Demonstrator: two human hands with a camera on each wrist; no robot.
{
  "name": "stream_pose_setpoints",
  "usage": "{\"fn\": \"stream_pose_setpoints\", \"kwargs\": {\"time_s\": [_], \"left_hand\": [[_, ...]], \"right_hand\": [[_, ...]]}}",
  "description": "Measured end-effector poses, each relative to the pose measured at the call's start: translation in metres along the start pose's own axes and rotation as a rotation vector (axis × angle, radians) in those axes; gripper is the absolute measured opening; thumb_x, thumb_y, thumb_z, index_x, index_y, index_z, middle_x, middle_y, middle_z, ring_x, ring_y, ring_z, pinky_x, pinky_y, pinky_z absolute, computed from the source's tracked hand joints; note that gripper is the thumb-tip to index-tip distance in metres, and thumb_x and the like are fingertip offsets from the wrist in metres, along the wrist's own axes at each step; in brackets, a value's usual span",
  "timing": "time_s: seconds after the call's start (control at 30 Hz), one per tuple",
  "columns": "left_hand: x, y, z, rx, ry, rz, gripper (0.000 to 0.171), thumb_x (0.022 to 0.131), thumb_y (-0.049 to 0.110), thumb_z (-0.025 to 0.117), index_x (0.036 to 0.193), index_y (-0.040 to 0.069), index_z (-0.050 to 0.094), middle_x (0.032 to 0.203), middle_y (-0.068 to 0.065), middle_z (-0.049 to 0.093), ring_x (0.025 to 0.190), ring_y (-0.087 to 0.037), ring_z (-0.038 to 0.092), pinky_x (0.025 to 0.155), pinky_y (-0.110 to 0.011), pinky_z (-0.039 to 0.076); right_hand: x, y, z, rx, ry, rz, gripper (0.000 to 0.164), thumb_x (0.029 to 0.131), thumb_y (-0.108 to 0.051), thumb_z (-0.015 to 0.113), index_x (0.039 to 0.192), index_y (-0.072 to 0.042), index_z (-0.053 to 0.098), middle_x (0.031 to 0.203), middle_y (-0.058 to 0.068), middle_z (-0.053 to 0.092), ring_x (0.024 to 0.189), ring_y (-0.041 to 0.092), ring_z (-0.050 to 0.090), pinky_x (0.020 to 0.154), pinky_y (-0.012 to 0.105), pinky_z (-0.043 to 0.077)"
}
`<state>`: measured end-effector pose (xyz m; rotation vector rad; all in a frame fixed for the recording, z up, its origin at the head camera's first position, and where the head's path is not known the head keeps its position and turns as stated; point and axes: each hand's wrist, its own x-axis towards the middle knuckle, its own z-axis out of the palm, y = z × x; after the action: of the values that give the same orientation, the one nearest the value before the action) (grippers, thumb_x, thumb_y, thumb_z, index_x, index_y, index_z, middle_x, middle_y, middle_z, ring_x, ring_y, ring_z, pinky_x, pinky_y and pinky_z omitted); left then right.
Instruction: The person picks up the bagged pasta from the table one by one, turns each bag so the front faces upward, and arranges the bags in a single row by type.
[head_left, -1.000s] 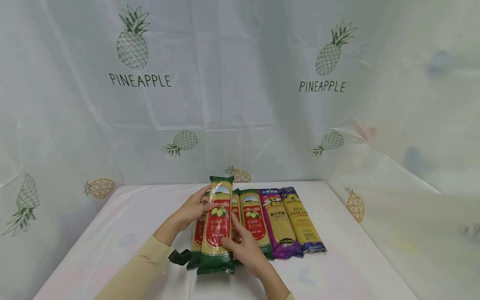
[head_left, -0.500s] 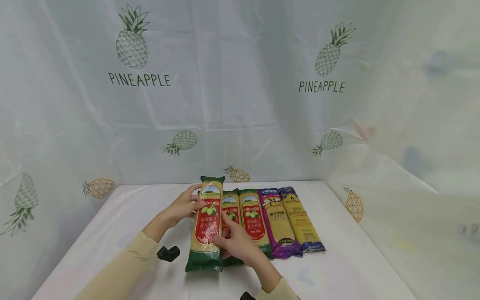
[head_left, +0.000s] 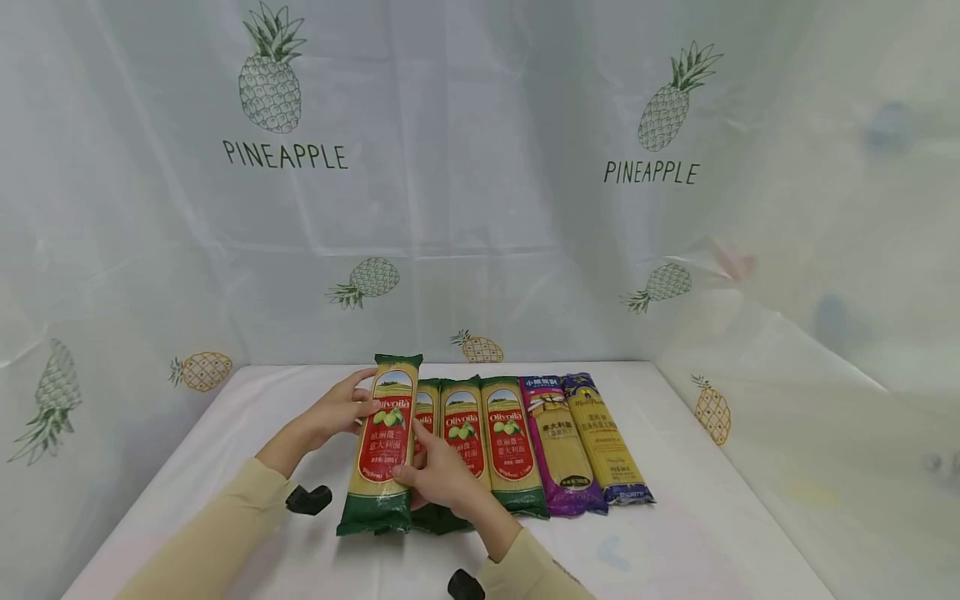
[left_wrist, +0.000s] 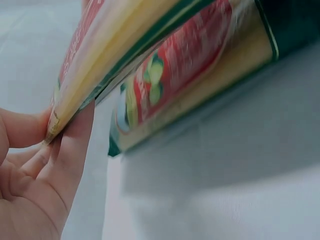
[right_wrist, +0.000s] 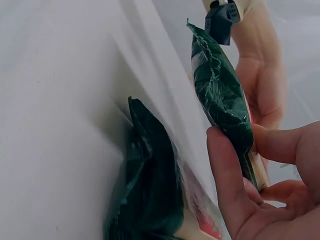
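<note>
Both hands hold one spaghetti packet [head_left: 386, 437] with a red label and green ends, tilted above the table. My left hand [head_left: 333, 414] grips its left edge near the top, thumb in front. On the right edge, lower down, my right hand [head_left: 450, 477] pinches it with the thumb over the label. The left wrist view shows the held packet [left_wrist: 107, 47] apart from a matching spaghetti packet [left_wrist: 185, 65] below. From the right wrist, the green end [right_wrist: 220, 87] of the held packet shows above another packet's green end [right_wrist: 152, 175].
To the right lie matching spaghetti packets [head_left: 510, 433] side by side, the leftmost partly hidden. Beyond them are a purple pasta packet [head_left: 558, 446] and a yellow-and-blue one [head_left: 609, 446]. A white cloth covers the table [head_left: 675, 550]; a pineapple-print curtain [head_left: 480, 208] hangs behind.
Both hands have carried the held spaghetti packet leftward, away from the row. More of the matching packets behind it now shows.
</note>
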<state>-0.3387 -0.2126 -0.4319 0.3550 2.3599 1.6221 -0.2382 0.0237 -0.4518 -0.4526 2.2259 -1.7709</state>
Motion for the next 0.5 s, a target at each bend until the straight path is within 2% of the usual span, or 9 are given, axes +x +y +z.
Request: {"fn": "stream_pose_setpoints", "kwargs": {"time_s": [0.17,0.5], "left_hand": [[-0.001,-0.007,-0.014,0.034,-0.007,-0.022,0.078,0.110,0.013,0.059,0.170,0.004,0.010,0.130,-0.026,0.064,0.097,-0.024,0.071,0.077,-0.042,0.063],[-0.003,-0.031,-0.034,0.064,0.003,-0.086,0.076,0.110,0.012,0.056,0.169,0.001,0.010,0.131,-0.027,0.061,0.104,-0.027,0.069,0.085,-0.046,0.062]], "right_hand": [[0.012,0.000,0.015,0.006,0.001,0.010,0.083,0.100,-0.011,0.076,0.169,-0.013,0.030,0.093,0.007,0.064,0.079,0.017,0.075,0.061,0.045,0.064],[0.033,0.003,0.039,-0.076,0.031,0.058,0.080,0.099,-0.012,0.078,0.167,-0.008,0.035,0.084,0.006,0.062,0.066,0.018,0.070,0.058,0.043,0.063]]}}
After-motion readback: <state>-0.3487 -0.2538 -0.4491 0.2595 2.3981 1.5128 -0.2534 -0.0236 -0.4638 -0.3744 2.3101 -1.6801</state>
